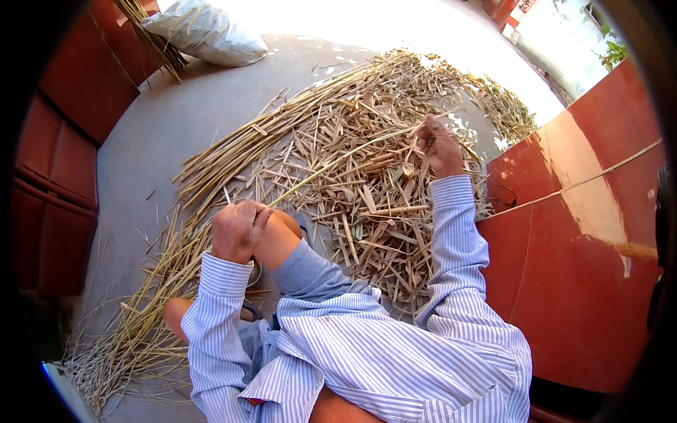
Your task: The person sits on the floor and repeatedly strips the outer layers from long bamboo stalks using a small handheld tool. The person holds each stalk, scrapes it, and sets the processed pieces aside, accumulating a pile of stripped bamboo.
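Note:
A long, thin, pale yellow-green reed stalk point(336, 161) stretches slantwise between my two hands. My left hand point(238, 229) is closed round its near end, over my bent knee. A thin pale tip point(227, 195) pokes up beside the left knuckles; its kind is not clear. Farther off to the right, my right hand point(440, 146) pinches the stalk near its far end, above a heap of dry husks point(381, 197). Under the left wrist a round metallic thing point(254, 272) shows, mostly hidden by the sleeve.
Long reed stalks point(282, 120) lie in a bundle along the heap's left side. More thin stalks point(141, 328) spread at lower left. Red cabinets point(63, 158) stand left, a red panel point(571, 247) right. A white sack point(208, 35) and upright stalks point(151, 35) are at the back left.

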`<state>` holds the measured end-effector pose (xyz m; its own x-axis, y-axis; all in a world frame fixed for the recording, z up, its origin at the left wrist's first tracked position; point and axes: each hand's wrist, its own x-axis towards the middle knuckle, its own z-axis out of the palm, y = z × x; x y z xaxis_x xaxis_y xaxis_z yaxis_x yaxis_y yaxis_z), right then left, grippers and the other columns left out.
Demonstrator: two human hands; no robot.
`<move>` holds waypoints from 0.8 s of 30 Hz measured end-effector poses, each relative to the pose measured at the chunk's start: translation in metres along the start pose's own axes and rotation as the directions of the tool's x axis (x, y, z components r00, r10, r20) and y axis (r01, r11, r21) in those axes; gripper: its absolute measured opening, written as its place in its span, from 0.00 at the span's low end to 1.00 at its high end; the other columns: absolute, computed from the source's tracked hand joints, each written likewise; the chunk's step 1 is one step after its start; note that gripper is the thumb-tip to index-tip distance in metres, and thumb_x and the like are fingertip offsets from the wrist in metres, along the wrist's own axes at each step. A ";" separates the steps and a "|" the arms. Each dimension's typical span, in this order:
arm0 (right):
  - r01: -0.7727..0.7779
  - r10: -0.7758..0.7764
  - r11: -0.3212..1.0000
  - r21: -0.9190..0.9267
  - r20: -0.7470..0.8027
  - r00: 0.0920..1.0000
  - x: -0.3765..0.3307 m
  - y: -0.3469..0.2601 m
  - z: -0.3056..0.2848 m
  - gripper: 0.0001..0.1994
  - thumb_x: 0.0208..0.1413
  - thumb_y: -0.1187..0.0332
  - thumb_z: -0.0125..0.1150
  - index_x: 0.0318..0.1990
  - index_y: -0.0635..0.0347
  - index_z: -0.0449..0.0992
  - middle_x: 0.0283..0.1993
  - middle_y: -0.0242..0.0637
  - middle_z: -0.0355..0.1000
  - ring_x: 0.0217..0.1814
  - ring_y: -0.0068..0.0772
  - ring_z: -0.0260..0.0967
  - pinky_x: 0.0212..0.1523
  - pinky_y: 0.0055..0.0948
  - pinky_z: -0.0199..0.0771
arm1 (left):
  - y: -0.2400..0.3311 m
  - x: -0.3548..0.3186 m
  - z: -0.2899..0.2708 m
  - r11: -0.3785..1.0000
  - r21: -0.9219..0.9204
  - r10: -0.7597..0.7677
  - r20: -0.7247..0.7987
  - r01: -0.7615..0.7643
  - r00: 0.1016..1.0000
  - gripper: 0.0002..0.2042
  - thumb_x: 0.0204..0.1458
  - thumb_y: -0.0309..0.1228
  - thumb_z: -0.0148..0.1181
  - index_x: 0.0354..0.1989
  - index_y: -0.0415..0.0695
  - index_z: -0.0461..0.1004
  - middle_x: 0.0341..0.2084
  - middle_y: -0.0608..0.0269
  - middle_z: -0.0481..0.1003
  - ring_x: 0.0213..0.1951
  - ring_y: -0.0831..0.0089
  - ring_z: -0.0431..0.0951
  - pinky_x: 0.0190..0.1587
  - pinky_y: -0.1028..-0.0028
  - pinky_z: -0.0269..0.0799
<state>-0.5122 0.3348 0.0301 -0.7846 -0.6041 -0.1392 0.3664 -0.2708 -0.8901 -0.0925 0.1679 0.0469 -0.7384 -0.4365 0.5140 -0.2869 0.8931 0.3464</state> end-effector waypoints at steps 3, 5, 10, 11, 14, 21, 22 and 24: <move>0.044 -0.018 0.989 0.142 -0.184 0.983 0.037 -0.024 -0.064 0.10 0.56 0.62 0.63 0.31 0.58 0.75 0.27 0.33 0.76 0.24 0.22 0.73 0.21 0.17 0.73 | -0.002 0.006 0.003 0.999 -0.032 -0.015 -0.029 0.014 0.999 0.08 0.48 0.32 0.65 0.26 0.44 0.73 0.19 0.57 0.74 0.22 0.58 0.74 0.26 0.63 0.68; 0.128 -0.023 0.960 0.250 -0.385 0.923 0.055 -0.020 -0.092 0.10 0.58 0.62 0.62 0.34 0.60 0.75 0.29 0.35 0.77 0.27 0.24 0.73 0.24 0.20 0.75 | -0.003 0.010 -0.001 0.999 -0.032 -0.043 -0.060 0.041 0.997 0.08 0.48 0.33 0.65 0.25 0.44 0.74 0.19 0.57 0.75 0.21 0.58 0.74 0.25 0.63 0.68; -0.213 0.256 0.950 0.229 -0.177 0.950 0.037 0.054 -0.060 0.16 0.60 0.63 0.58 0.50 0.64 0.68 0.44 0.42 0.76 0.41 0.29 0.75 0.36 0.25 0.78 | -0.008 0.014 -0.003 1.000 -0.002 0.011 -0.174 -0.011 0.985 0.10 0.51 0.40 0.60 0.25 0.48 0.73 0.18 0.60 0.73 0.21 0.60 0.74 0.24 0.64 0.68; -0.218 0.218 0.970 0.107 0.016 0.976 -0.003 0.070 -0.008 0.17 0.61 0.64 0.57 0.52 0.65 0.67 0.46 0.43 0.75 0.42 0.28 0.75 0.37 0.24 0.78 | -0.006 0.014 -0.002 0.997 0.077 -0.009 -0.136 0.020 0.991 0.11 0.52 0.41 0.60 0.26 0.48 0.75 0.21 0.61 0.74 0.23 0.59 0.75 0.24 0.62 0.68; -0.204 0.200 0.978 -0.049 0.519 0.831 -0.102 0.103 0.115 0.17 0.62 0.67 0.55 0.56 0.65 0.66 0.51 0.45 0.74 0.44 0.26 0.74 0.40 0.22 0.75 | 0.001 0.024 0.007 0.994 0.091 0.077 -0.108 -0.067 0.991 0.14 0.54 0.43 0.56 0.26 0.46 0.69 0.17 0.59 0.71 0.22 0.57 0.75 0.24 0.63 0.70; 0.011 0.019 0.999 -0.038 0.714 0.700 -0.141 0.133 0.201 0.15 0.64 0.67 0.52 0.55 0.66 0.69 0.50 0.39 0.73 0.50 0.26 0.71 0.49 0.26 0.73 | -0.003 0.006 0.001 0.950 0.313 0.038 -0.167 0.017 0.985 0.06 0.39 0.31 0.61 0.25 0.44 0.74 0.19 0.60 0.75 0.25 0.64 0.78 0.29 0.65 0.73; 0.057 -0.007 0.997 -0.045 0.727 0.686 -0.145 0.129 0.207 0.15 0.65 0.67 0.52 0.54 0.66 0.69 0.50 0.40 0.72 0.50 0.26 0.71 0.51 0.27 0.73 | -0.001 0.003 0.000 0.944 0.326 0.002 -0.177 0.056 0.984 0.04 0.38 0.31 0.61 0.23 0.45 0.74 0.20 0.61 0.75 0.27 0.64 0.78 0.30 0.65 0.72; 0.102 0.034 0.987 -0.127 0.776 0.630 -0.149 0.125 0.214 0.16 0.65 0.67 0.51 0.55 0.67 0.69 0.52 0.41 0.72 0.53 0.27 0.70 0.53 0.28 0.72 | -0.002 -0.001 -0.004 0.941 0.323 -0.025 -0.232 0.101 0.972 0.03 0.38 0.31 0.60 0.20 0.46 0.75 0.21 0.62 0.74 0.28 0.65 0.77 0.30 0.66 0.72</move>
<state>-0.2424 0.2302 0.0323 -0.0942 -0.9714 0.2182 0.2177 -0.2339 -0.9476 -0.0890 0.1657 0.0485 -0.5693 -0.4721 0.6730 -0.5420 0.8311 0.1246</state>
